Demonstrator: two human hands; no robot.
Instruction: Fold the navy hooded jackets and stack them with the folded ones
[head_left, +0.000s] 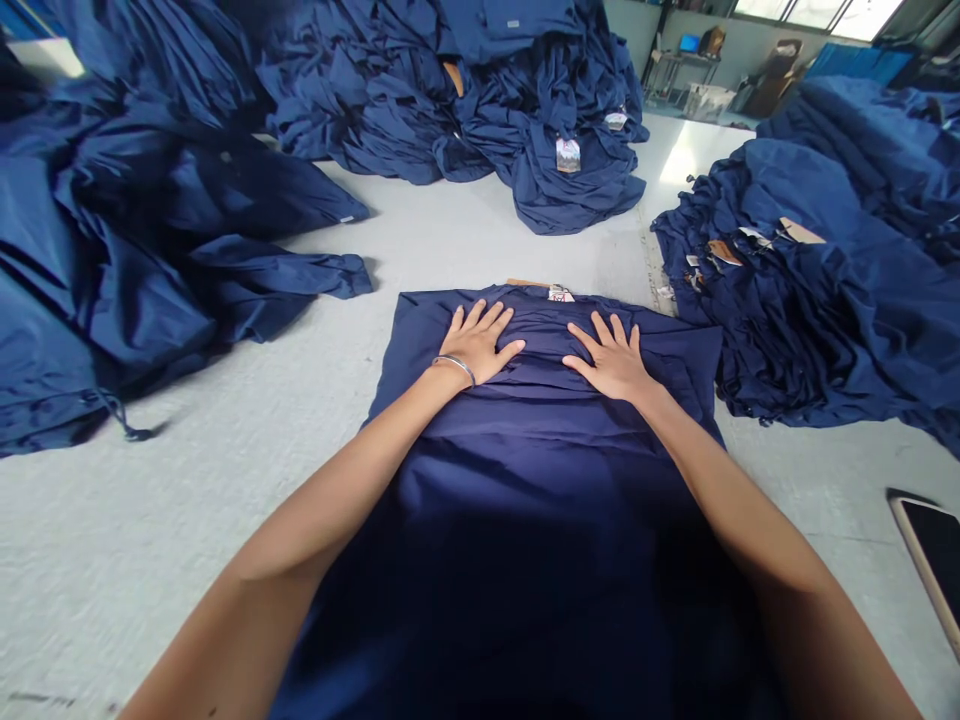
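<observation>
A navy blue garment point(517, 490) lies spread over the pale table in front of me, its far edge wrinkled and its near part in shadow. White and brown tags point(560, 293) show at that far edge. My left hand point(480, 342), with a silver bangle at the wrist, rests flat on the upper left of the cloth, fingers spread. On the upper right, my right hand point(609, 358) presses the cloth, also with fingers apart. Both palms face down and neither holds anything.
Navy garments are heaped on the left point(120, 230), at the back point(450, 90) and, with several tags, on the right point(840, 250). A phone point(934, 550) lies at the right edge of the table point(225, 500). A desk with a lit screen point(689, 44) stands far back.
</observation>
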